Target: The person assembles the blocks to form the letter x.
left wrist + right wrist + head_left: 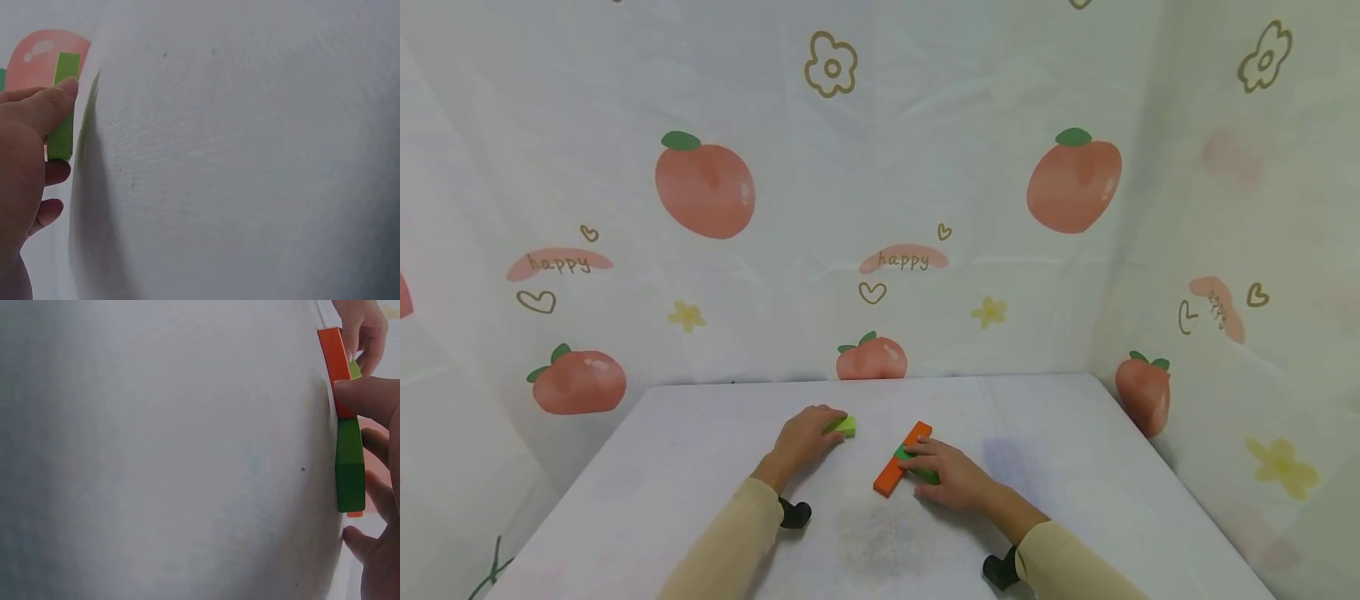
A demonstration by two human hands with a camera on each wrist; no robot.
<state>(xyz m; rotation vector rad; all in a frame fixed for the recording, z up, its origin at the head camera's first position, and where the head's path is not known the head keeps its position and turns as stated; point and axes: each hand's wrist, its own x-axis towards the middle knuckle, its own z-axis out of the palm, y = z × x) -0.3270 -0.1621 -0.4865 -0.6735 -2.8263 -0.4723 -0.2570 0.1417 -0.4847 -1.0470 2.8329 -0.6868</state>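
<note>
In my left hand (805, 435) is a lime green block (846, 427), pinched by thumb and fingers. The left wrist view shows the thumb lying across the face of that same lime block (61, 134). My right hand (953, 477) holds a darker green block (928, 476), thumb on the near side and fingers over the far side. This block meets a slanting row of orange: one orange block (889, 477) at the near end, another orange block (917, 432) at the far end, with green between. In the right wrist view, the thumb overlaps the near orange block (334, 353).
The blocks are on a white tabletop (700, 467) with faint grey and bluish smudges. Behind and to the right rise white cloth walls (880, 167) printed with peaches, flowers and hearts. Black wrist mounts (795, 513) sit below both wrists, beside beige sleeves (730, 537).
</note>
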